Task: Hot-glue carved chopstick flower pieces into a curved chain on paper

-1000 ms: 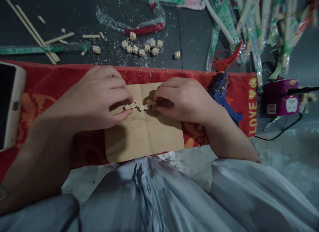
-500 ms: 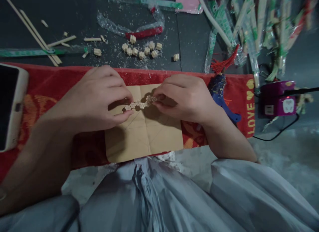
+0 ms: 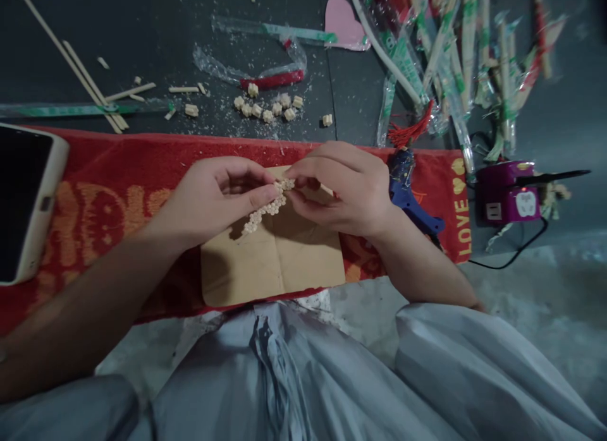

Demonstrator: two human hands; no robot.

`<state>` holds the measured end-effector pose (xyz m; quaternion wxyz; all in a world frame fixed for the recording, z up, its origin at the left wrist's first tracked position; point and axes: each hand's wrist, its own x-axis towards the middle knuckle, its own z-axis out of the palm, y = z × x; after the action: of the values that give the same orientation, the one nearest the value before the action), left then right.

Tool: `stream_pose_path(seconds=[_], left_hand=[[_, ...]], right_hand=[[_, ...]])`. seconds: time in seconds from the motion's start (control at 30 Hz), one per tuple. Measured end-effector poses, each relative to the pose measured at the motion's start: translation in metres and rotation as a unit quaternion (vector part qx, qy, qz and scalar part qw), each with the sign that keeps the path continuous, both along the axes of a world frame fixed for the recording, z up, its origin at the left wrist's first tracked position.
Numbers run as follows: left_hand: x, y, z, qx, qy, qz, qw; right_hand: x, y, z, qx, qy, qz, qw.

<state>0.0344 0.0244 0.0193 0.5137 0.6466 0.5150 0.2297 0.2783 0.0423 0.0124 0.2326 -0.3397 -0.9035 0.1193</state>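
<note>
A chain of small pale flower-shaped pieces (image 3: 268, 208), joined side by side, is held above a creased tan sheet (image 3: 251, 273). My left hand (image 3: 220, 198) pinches it close to its upper right end, thumb in front. At that same end the fingertips of my right hand (image 3: 344, 185) close on the last piece. The lower left part of the chain sticks out free below my left thumb. Under the sheet lies a red towel (image 3: 118, 157) with orange and yellow patterns. Both sets of fingertips partly cover the chain's upper end.
Loose flower-shaped pieces (image 3: 268, 115) lie behind the towel among crumbs. A blue glue gun (image 3: 410, 198) rests right of my right hand, near a purple power block (image 3: 507, 194). Left are a phone (image 3: 26, 201) and thin sticks (image 3: 80, 74); wrapped stick bundles (image 3: 450, 55) fill the back right.
My left hand has shifted right, from the chain's left end to near my right fingertips. The chain now slants down to the left. The view has moved slightly.
</note>
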Motion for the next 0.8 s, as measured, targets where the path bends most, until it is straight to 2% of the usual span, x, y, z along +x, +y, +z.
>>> stream_pose_path(seconds=[0.1,0.23,0.33,0.4,0.5,0.6,0.8], left_hand=[[0.000,-0.001,-0.002,-0.003,-0.007,0.001,1.000],[0.001,-0.002,-0.004,-0.023,-0.042,0.016,0.999],[0.005,-0.003,-0.003,-0.065,-0.092,0.045,0.993],[0.007,-0.004,-0.002,-0.094,-0.130,0.071,0.984],[0.010,-0.004,-0.001,-0.146,-0.205,0.103,0.962],[0.011,-0.004,-0.001,-0.168,-0.257,0.107,0.946],[0.011,-0.004,-0.001,-0.213,-0.252,0.144,0.933]], right_hand=[[0.000,0.000,-0.001,-0.029,0.005,-0.011,1.000],[0.003,0.002,-0.007,0.034,0.079,0.033,0.996],[0.005,0.004,-0.012,0.056,0.092,0.042,0.993],[0.004,0.006,-0.016,0.059,0.101,0.044,0.992],[0.002,0.011,-0.023,0.107,0.169,0.075,0.977],[-0.001,0.016,-0.027,0.128,0.212,0.093,0.964],[-0.001,0.017,-0.029,0.108,0.219,0.086,0.966]])
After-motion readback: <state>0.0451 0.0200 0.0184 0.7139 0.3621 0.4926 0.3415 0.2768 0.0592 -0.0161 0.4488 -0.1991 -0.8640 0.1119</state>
